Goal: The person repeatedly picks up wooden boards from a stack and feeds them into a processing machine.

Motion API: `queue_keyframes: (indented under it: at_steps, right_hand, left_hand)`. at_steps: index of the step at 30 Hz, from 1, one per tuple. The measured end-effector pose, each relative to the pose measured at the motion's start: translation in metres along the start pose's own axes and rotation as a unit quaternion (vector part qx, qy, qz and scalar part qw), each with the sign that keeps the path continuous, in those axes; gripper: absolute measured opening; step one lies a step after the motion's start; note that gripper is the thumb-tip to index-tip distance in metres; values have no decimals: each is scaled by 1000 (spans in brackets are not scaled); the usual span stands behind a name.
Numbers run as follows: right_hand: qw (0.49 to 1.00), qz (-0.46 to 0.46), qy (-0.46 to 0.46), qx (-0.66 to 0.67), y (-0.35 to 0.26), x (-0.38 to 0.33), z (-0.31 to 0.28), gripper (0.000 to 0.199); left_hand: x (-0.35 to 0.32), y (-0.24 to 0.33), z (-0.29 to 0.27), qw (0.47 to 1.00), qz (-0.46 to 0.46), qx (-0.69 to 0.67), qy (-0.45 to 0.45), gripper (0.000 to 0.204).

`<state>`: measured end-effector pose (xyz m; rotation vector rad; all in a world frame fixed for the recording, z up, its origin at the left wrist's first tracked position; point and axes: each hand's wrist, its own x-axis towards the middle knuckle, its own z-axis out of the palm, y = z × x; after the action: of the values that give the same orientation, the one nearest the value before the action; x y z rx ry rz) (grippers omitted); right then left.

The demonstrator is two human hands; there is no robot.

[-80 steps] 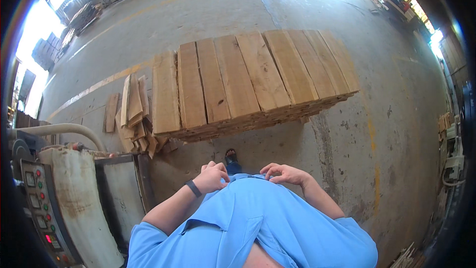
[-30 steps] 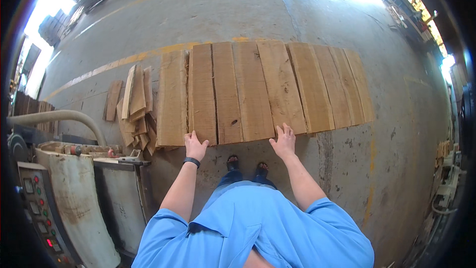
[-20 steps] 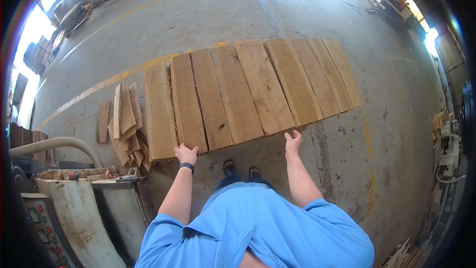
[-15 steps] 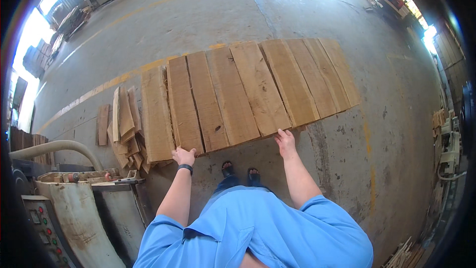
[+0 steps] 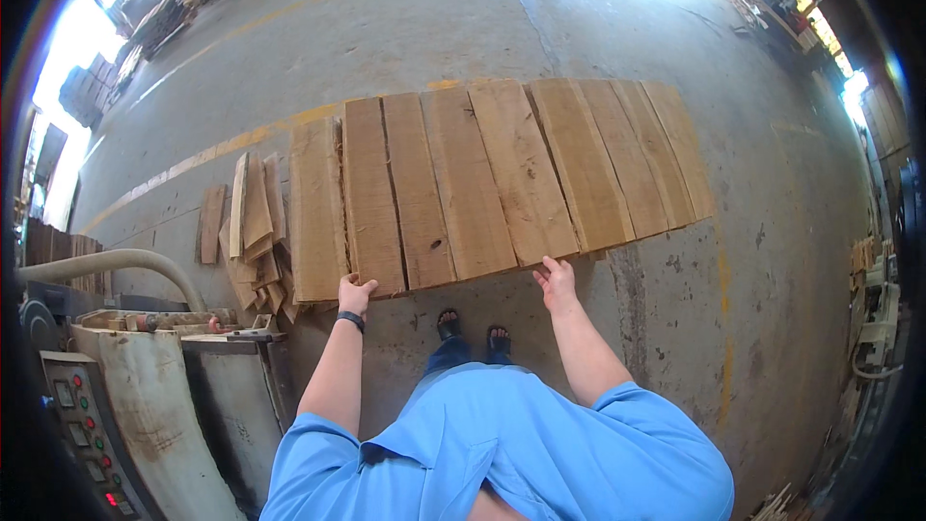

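Observation:
A row of long brown wooden planks (image 5: pixel 470 188) lies side by side in front of me, with narrow dark gaps between some of them. My left hand (image 5: pixel 355 295) is closed on the near end of a plank (image 5: pixel 372 203) toward the left of the row, thumb near the top edge. Farther right, my right hand (image 5: pixel 557 285) pinches the near end of a wider knotted plank (image 5: pixel 522 174). Fingertips of both hands are partly hidden at the edge. What supports the planks is mostly out of sight beneath them.
Loose offcuts (image 5: pixel 257 232) are heaped left of the row. A machine (image 5: pixel 145 405) with a control panel (image 5: pixel 89 429) and a thick hose (image 5: pixel 121 259) stands at my near left. Yellow lines (image 5: pixel 241 140) mark the concrete floor. More equipment (image 5: pixel 876 314) stands along the right.
The view has shifted slightly, so the planks appear farther right. My right hand has slid a little left along the near edge; my left hand stays at the same plank.

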<state>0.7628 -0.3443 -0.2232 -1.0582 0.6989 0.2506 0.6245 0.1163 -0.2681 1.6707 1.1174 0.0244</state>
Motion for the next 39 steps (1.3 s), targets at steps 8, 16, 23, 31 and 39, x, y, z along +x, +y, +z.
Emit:
queue_keyframes:
  at_steps: [8, 16, 23, 31, 39]
  right_hand:
    - [993, 93, -74, 8, 52, -34, 33, 34]
    - [970, 214, 7, 117, 37, -44, 87, 36]
    - [963, 182, -169, 107, 31, -45, 101, 34]
    - [962, 139, -218, 84, 13, -73, 59, 36]
    - [968, 29, -250, -17, -11, -113, -24, 46]
  left_hand:
    - [-14, 26, -29, 963, -97, -141, -209, 45]
    - [-63, 7, -43, 920, -102, -309, -217, 36]
    - [-91, -8, -58, 832, -125, -492, -222, 37]
    - [-151, 16, -81, 810, -79, -501, -294, 47]
    - [-250, 13, -73, 806, -37, -529, -262, 59]
